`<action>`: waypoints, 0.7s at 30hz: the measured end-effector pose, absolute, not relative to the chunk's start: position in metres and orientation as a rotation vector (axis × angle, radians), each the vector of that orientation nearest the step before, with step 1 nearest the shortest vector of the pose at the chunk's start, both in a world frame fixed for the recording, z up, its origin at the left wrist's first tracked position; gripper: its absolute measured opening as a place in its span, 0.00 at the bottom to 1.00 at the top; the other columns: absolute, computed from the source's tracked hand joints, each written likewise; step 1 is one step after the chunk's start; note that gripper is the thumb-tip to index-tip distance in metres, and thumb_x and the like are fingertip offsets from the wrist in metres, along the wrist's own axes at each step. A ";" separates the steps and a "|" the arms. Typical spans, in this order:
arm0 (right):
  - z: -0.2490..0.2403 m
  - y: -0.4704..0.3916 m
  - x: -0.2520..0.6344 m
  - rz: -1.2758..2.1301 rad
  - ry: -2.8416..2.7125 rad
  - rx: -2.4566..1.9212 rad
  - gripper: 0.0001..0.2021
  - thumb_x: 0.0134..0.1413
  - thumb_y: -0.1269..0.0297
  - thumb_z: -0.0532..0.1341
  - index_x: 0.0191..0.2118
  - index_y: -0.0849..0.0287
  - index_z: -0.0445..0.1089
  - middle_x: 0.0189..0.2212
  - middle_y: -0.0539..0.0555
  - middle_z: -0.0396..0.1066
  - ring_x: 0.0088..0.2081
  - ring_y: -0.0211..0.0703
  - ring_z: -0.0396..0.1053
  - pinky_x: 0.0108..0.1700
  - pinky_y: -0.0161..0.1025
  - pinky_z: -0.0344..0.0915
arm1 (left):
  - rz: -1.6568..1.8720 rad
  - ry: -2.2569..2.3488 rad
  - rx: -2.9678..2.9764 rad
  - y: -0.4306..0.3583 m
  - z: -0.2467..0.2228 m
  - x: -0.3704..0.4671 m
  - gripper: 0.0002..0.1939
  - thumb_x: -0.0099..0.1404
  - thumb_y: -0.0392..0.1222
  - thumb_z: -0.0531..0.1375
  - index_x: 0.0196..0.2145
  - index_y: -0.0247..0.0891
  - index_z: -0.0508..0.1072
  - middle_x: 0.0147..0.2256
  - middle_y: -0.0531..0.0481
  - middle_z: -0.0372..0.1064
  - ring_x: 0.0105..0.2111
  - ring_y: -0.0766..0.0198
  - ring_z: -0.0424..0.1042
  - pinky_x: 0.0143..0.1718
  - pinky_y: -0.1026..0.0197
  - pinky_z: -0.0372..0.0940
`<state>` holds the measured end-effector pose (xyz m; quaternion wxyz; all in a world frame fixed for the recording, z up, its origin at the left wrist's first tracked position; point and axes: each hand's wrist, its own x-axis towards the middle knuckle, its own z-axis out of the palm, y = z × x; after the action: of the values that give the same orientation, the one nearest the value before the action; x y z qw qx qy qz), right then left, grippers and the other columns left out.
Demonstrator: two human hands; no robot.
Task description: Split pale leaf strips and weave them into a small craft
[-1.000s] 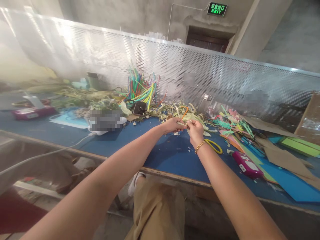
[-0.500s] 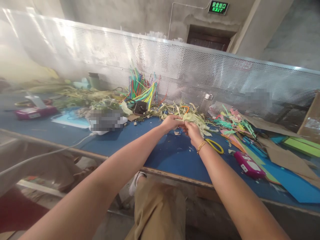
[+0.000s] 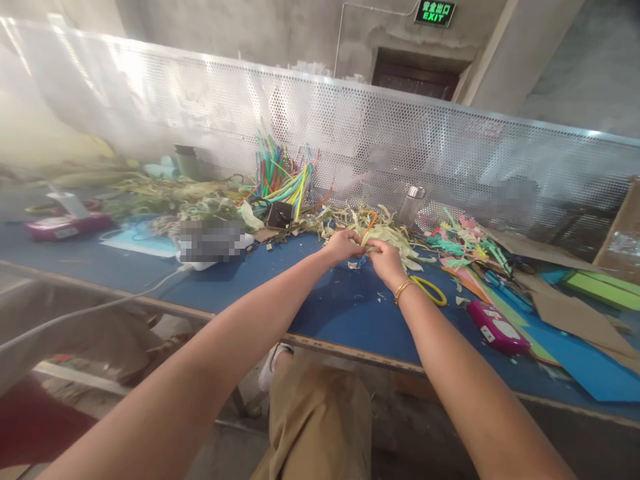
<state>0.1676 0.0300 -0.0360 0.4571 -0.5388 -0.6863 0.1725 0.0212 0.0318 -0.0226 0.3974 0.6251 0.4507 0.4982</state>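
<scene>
Above the blue tabletop (image 3: 325, 307), both hands meet at a pale green strip of husk (image 3: 365, 238). My left hand (image 3: 344, 247) pinches it from the left with bent fingers. On the other side my right hand (image 3: 386, 261), below a gold bracelet, has its thumb and fingers closed on the same strip. The fingertips partly hide the strip. Just behind them lies a heap of similar pale husks (image 3: 403, 243), with an orange stem-like piece (image 3: 371, 220) among them. A yellow ring (image 3: 431, 291) lies beside my right wrist.
Colourful thin sticks (image 3: 280, 177) stand at the back, near a clear bottle (image 3: 413, 201). Coloured paper sheets (image 3: 575, 357) and a magenta box (image 3: 499, 328) lie right. A white cable (image 3: 125, 303) hangs over the left front edge. A perforated metal panel (image 3: 220, 113) bounds the back.
My fingers have shifted slightly around the strip, and my right hand has turned a little. Both hands stay in nearly the same place, close together.
</scene>
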 end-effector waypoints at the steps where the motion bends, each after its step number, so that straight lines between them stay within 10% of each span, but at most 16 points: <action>1: -0.035 0.029 0.168 0.361 -1.740 -1.359 0.18 0.42 0.69 0.54 0.40 0.55 0.75 0.24 0.50 0.72 0.24 0.40 0.64 0.29 0.36 0.59 | 1.259 1.164 1.587 0.032 -0.023 0.021 0.10 0.46 0.32 0.65 0.26 0.36 0.68 0.17 0.56 0.66 0.18 0.71 0.64 0.21 0.68 0.59; 21: -0.034 0.024 0.171 0.145 -1.925 -1.433 0.17 0.45 0.69 0.57 0.39 0.49 0.77 0.32 0.53 0.77 0.34 0.47 0.71 0.37 0.40 0.62 | 1.171 1.232 1.688 0.035 -0.023 0.015 0.10 0.44 0.34 0.67 0.27 0.35 0.72 0.19 0.53 0.68 0.21 0.68 0.66 0.22 0.67 0.59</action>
<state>0.1714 0.0238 -0.0338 0.3604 -0.5560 -0.7469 0.0564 0.0147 0.0350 -0.0229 0.3644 0.6562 0.4791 0.4551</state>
